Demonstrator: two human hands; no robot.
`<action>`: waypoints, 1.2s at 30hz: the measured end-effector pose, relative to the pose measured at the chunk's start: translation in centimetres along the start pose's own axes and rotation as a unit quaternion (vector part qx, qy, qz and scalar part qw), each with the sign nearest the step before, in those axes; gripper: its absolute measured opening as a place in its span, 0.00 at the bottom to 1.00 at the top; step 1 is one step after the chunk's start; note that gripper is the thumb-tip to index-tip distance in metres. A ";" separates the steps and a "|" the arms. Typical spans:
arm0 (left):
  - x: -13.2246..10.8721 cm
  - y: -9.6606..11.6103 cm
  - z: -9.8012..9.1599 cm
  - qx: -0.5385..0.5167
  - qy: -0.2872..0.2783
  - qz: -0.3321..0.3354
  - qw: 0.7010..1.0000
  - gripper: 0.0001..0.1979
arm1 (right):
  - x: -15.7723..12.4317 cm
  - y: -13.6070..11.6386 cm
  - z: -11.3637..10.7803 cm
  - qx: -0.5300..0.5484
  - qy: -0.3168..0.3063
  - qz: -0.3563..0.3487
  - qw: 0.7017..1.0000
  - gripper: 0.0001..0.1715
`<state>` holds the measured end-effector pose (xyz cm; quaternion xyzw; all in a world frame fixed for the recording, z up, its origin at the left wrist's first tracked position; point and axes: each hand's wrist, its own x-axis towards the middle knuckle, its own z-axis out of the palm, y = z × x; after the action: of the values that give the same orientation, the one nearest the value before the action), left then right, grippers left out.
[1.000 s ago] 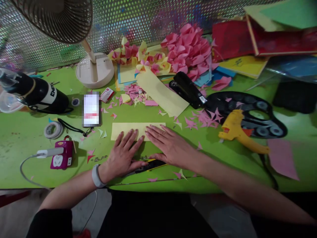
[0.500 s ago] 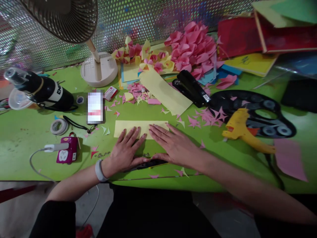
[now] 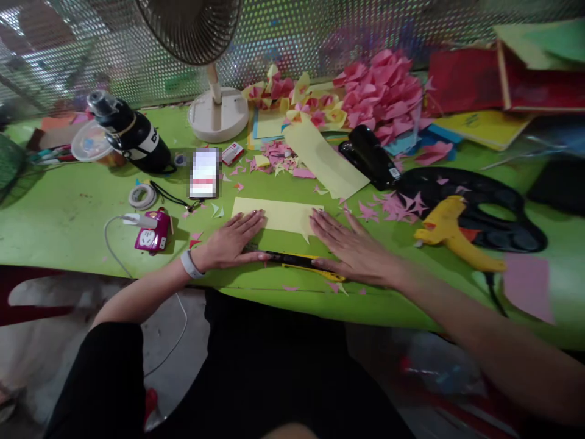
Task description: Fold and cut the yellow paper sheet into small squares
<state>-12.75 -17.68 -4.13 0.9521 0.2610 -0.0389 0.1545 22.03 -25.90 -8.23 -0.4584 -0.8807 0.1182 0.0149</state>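
the hands (image 3: pixel 228 244) (image 3: pixel 354 250) have spread apart toward opposite ends of the yellow strip (image 3: pixel 287 216), baring its middle.

At frame centre, we observe a plain pale-yellow paper strip (image 3: pixel 287 216) on the lime-green desk (image 3: pixel 68 231). Directly below it, we record a black-and-yellow tool (image 3: pixel 292 259). At right, we list a yellow glue gun (image 3: pixel 445 222) and a black palette (image 3: pixel 518 238); at left, a magenta socket adapter (image 3: pixel 159 230). Along the top, we note pink paper flowers (image 3: pixel 384 91) and a mesh panel (image 3: pixel 311 30) in a dotted pattern.
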 end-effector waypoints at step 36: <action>-4.3 -1.5 -0.5 0.062 0.007 -0.095 0.993 0.55 | 12.3 -2.0 -6.2 0.358 -0.245 0.289 0.853 0.24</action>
<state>-17.20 -18.37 -3.41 0.9309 0.3488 -0.0625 0.0887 14.20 -15.84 -2.75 -0.6117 -0.5802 0.5327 -0.0731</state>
